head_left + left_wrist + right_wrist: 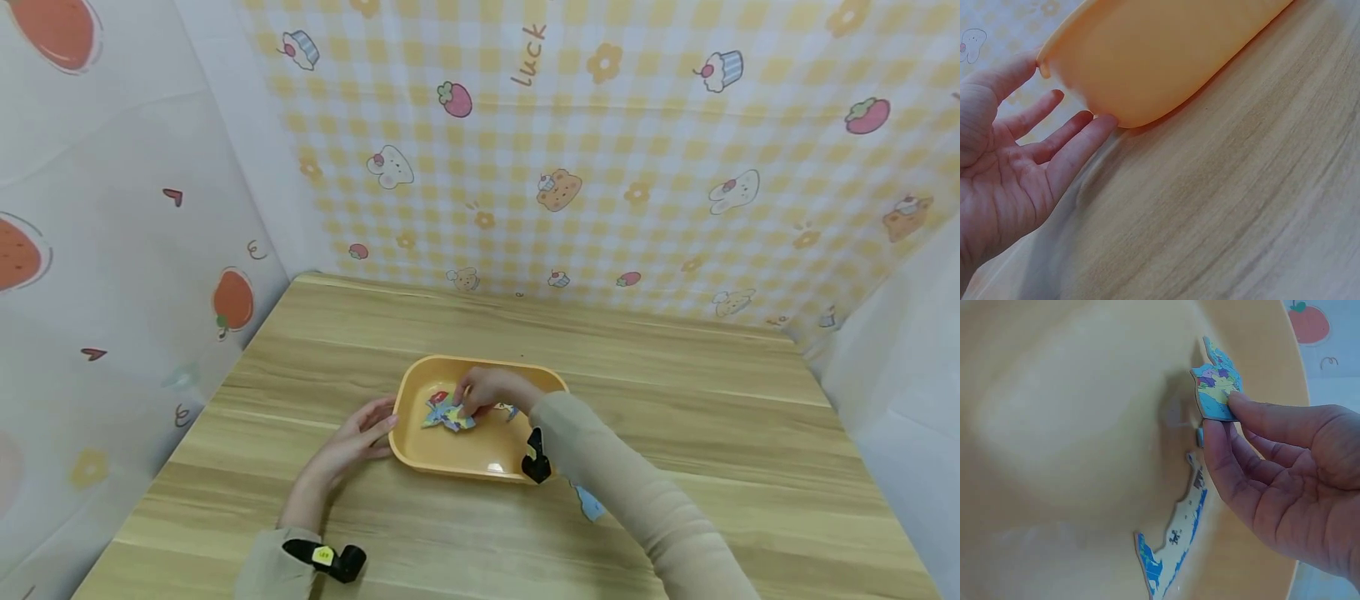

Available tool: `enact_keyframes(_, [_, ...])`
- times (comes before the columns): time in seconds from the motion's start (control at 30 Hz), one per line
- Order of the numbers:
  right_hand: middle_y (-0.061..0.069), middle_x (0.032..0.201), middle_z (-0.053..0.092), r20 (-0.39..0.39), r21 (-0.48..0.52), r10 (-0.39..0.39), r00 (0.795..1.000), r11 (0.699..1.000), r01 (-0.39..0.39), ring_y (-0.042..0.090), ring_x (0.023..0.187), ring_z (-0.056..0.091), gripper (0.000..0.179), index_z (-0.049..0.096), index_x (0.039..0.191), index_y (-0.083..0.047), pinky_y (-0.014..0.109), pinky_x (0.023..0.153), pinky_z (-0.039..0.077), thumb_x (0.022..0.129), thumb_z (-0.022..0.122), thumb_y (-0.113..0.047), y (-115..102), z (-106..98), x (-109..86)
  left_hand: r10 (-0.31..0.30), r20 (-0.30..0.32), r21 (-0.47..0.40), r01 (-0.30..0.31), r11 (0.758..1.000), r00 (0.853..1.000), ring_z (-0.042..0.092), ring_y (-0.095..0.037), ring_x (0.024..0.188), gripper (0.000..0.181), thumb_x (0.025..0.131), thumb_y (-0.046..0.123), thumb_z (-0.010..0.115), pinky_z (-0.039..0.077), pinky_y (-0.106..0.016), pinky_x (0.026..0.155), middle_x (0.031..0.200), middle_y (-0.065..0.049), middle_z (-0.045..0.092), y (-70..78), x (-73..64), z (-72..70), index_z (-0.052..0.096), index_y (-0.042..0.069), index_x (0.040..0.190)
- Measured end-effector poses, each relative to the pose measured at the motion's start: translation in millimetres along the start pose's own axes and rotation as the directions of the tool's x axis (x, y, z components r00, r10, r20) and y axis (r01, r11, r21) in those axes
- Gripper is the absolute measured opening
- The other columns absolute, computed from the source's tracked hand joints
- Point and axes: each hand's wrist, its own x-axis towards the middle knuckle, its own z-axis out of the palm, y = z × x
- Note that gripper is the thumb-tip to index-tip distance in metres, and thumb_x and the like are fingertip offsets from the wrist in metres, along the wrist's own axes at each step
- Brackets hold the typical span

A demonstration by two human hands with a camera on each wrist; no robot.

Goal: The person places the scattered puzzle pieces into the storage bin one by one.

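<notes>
A yellow-orange plastic basin (450, 462) stands on the table. My right hand (487, 390) reaches into it and pinches a map-printed puzzle piece (1217, 394) between thumb and fingers, over the basin's floor. Below it in the right wrist view lies a white and blue puzzle piece (1179, 531) with small dark figures. Seen from the head, a piece with a red patch (438, 397) is at the left of the right fingers. My left hand (360, 437) is at the basin's left end, thumb on the rim and fingers against the outer wall (1147, 69).
A light blue puzzle piece (588, 503) lies on the wooden table (675, 500) outside the basin, beside the right forearm. Behind the table hangs a yellow checked cloth (487, 167), and a white printed cloth (135, 208) hangs at the left.
</notes>
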Motion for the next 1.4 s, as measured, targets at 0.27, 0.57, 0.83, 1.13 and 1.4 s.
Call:
enact_keyframes(0.27, [0.003, 0.080, 0.055, -0.034, -0.034, 0.025, 0.999, 0.999, -0.026, 0.010, 0.058, 0.049, 0.015, 0.061, 0.096, 0.002, 0.017, 0.052, 0.046, 0.081, 0.059, 0.006, -2, 9, 3.7, 0.016, 0.002, 0.000, -0.016, 1.000, 1.000, 0.040, -0.036, 0.126, 0.061, 0.092, 0.030, 0.053, 0.052, -0.041, 0.090, 0.146, -0.022, 0.026, -0.9, 1.6, 0.3, 0.026, 0.007, 0.141])
enact_keyframes(0.57, [0.005, 0.083, 0.061, -0.016, -0.085, 0.019, 1.000, 0.996, -0.020, 0.014, 0.068, 0.059, 0.008, 0.064, 0.090, -0.005, 0.025, 0.065, 0.056, 0.082, 0.065, -0.008, 15, 13, 26.7, 0.019, -0.004, 0.012, -0.019, 1.000, 1.000, 0.039, -0.038, 0.126, 0.060, 0.092, 0.029, 0.053, 0.052, -0.042, 0.090, 0.146, -0.023, 0.026, -1.1, -2.5, 0.3, 0.026, 0.006, 0.141])
enact_keyframes(0.83, [0.014, 0.092, 0.061, -0.107, -0.040, -0.047, 0.993, 0.998, 0.043, 0.017, 0.072, 0.054, 0.019, 0.060, 0.104, 0.001, 0.032, 0.072, 0.055, 0.090, 0.055, -0.011, 2, 5, -15.3, 0.023, 0.000, 0.023, -0.023, 0.999, 1.000, 0.036, -0.040, 0.128, 0.060, 0.093, 0.030, 0.052, 0.051, -0.042, 0.090, 0.146, -0.022, 0.025, -0.4, -2.2, 0.3, 0.026, 0.007, 0.141])
enact_keyframes(1.13, [0.006, 0.073, 0.054, -0.123, 0.061, -0.121, 0.985, 0.990, 0.129, 0.014, 0.063, 0.050, 0.021, 0.055, 0.108, 0.003, 0.031, 0.062, 0.053, 0.091, 0.051, -0.010, 25, -12, -44.7, 0.027, -0.002, 0.021, -0.027, 0.999, 1.000, 0.038, -0.038, 0.127, 0.060, 0.093, 0.030, 0.052, 0.052, -0.042, 0.090, 0.146, -0.022, 0.026, 1.7, 1.2, 2.4, 0.026, 0.006, 0.141])
enact_keyframes(1.4, [0.024, 0.099, 0.062, -0.201, 0.112, -0.125, 0.972, 0.982, 0.149, 0.037, 0.090, 0.061, 0.029, 0.053, 0.113, 0.005, 0.040, 0.077, 0.056, 0.093, 0.051, -0.016, 42, -26, -77.9, 0.026, -0.014, 0.022, -0.026, 0.999, 1.000, 0.039, -0.037, 0.126, 0.059, 0.093, 0.028, 0.052, 0.052, -0.042, 0.089, 0.146, -0.023, 0.026, -1.3, -0.6, 2.3, 0.025, 0.005, 0.141])
